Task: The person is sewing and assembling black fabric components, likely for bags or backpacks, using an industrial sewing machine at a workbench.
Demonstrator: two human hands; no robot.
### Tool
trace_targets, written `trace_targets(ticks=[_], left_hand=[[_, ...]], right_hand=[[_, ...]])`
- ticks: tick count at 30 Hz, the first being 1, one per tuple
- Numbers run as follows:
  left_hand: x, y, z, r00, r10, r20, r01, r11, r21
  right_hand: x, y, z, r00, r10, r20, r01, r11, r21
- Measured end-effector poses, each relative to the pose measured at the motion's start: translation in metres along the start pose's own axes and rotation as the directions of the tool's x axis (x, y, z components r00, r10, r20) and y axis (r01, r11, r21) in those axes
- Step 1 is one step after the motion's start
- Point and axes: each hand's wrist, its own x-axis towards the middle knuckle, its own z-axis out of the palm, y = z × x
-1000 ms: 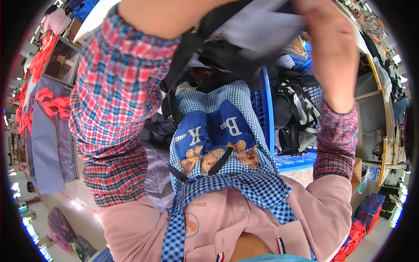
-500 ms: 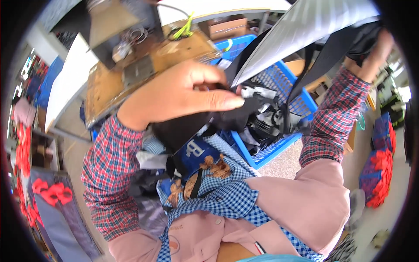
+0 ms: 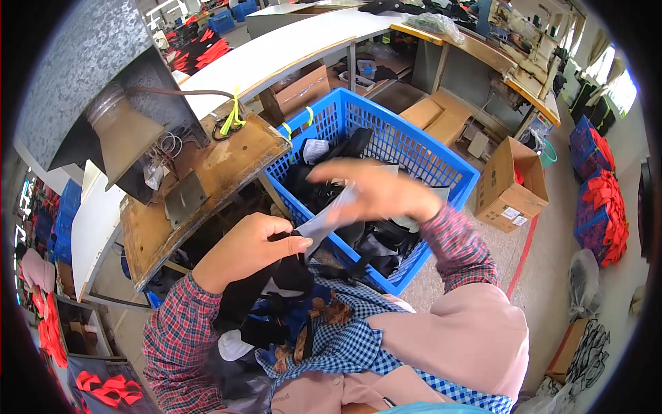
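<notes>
My left hand is closed, thumb against fingers, on a pale grey fabric strip with black cloth hanging below it. The strip slants up to my right hand, which is smeared by motion above the basket; whether its fingers grip the strip cannot be made out. More black cloth pieces and a white piece rest on my lap, over a blue checked apron. The blue plastic basket in front holds a heap of black and grey fabric pieces.
At left stands a worn wooden bench with a metal machine housing and yellow-green ties. A white curved table runs behind. An open cardboard box sits right of the basket; blue crates with red pieces line the far right.
The long grey sheet with black straps, raised at the upper right, is out of that place. My right hand has come down and left, near my left hand. The view now takes in more of the room.
</notes>
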Motion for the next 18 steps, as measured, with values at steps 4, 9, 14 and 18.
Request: trace_targets(ticks=[4,9,14,18], left_hand=[[-0.001,-0.014,-0.005,0.989,-0.135,0.064,0.133,0.99,0.037],[-0.024,-0.027,-0.006,0.989,-0.129,0.076,0.116,0.981,0.157],[-0.056,-0.031,0.021,0.957,0.08,-0.278,0.127,0.748,0.652],[-0.069,-0.046,0.004,0.959,-0.28,0.039,0.28,0.96,0.003]], right_hand=[[0.018,-0.03,0.078,0.976,0.098,0.195,-0.15,0.95,0.273],[0.031,-0.017,0.088,0.991,0.045,0.127,-0.076,0.965,0.251],[0.063,-0.008,0.074,0.893,-0.121,0.433,0.034,0.979,0.203],[0.065,-0.003,0.095,0.899,-0.162,0.407,0.125,0.985,0.117]])
